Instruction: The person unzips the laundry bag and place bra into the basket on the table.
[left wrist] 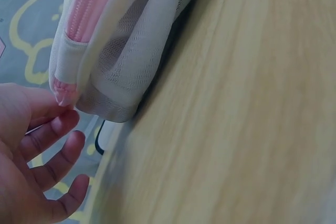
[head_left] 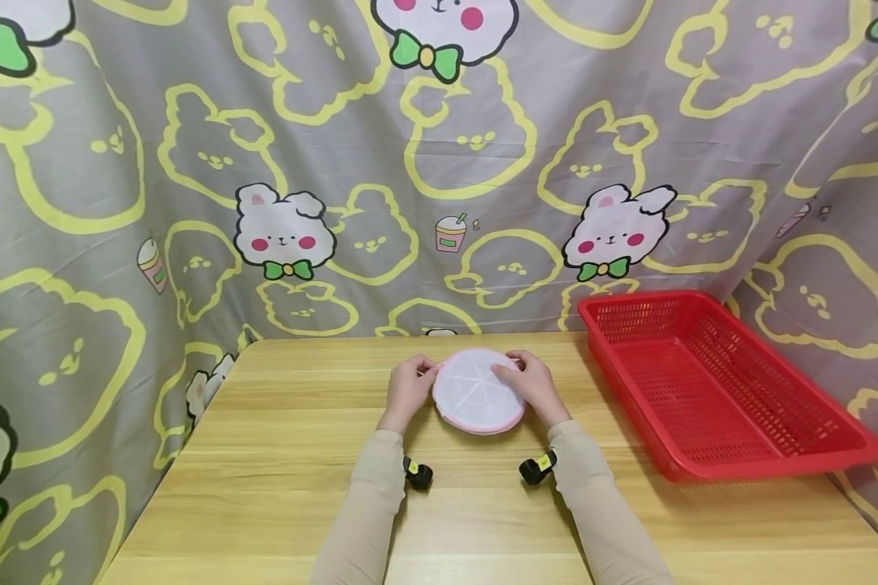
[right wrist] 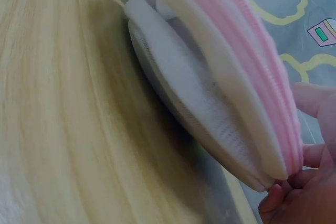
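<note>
A round white mesh laundry bag (head_left: 479, 392) with a pink zipper band (left wrist: 90, 9) round its rim is held between both hands, low over the table. My left hand (head_left: 410, 390) pinches the pink tab at the zipper's end with thumb and index finger; its other fingers (left wrist: 58, 169) are spread loosely apart. My right hand (head_left: 532, 383) grips the opposite edge, its thumb lying on the bag's top face and fingers curled at the rim. Below the zipper band, the soft mesh side (right wrist: 194, 93) sags in folds. White seams cross the top like slices.
A red plastic basket (head_left: 647, 406) with slotted walls stands at the right of the wooden table (head_left: 300, 487). Behind the table hangs a grey curtain (head_left: 380, 146) with yellow outlines and white rabbits. Each wrist carries a small black camera (head_left: 419, 474).
</note>
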`<state>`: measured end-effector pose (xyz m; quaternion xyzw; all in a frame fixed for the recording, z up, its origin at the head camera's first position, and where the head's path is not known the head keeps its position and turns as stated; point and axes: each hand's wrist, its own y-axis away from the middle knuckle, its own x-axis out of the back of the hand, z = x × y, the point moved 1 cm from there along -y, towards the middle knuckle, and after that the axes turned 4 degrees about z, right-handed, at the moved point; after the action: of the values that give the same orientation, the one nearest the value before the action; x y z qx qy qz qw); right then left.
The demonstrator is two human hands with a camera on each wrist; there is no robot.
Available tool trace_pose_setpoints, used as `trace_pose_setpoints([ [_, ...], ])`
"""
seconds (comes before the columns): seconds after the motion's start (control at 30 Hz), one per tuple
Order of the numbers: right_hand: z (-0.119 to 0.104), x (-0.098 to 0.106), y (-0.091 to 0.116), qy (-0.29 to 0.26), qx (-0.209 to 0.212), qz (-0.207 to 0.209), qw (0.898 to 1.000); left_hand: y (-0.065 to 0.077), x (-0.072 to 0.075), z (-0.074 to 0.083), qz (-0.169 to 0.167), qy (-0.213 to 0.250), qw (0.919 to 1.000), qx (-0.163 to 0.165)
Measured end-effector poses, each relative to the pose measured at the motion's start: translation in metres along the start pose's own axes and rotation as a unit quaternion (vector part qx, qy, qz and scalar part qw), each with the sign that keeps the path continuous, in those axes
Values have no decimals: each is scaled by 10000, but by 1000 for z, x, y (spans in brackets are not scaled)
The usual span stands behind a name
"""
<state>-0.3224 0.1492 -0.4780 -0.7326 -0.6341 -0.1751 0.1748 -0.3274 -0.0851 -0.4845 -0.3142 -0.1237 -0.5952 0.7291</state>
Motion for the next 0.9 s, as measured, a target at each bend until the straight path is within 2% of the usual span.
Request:
trace_pose_setpoints([
  [0.33,0,-1,-2,-275,-294,-85,9992,1,3,1,-101,179,9998,-40],
  [0.43,0,-1,-2,-398,-380,-92,9984,1,5,1,-174,233,9996,46],
  [0.67,1,-3,-3,-710,-514,-99,9961,0,6,-2,-244,164,9995,65],
  [0.9,2,-8,-3,-1545,-526,-33,9866,0,7,-4,-259,129,9996,33],
])
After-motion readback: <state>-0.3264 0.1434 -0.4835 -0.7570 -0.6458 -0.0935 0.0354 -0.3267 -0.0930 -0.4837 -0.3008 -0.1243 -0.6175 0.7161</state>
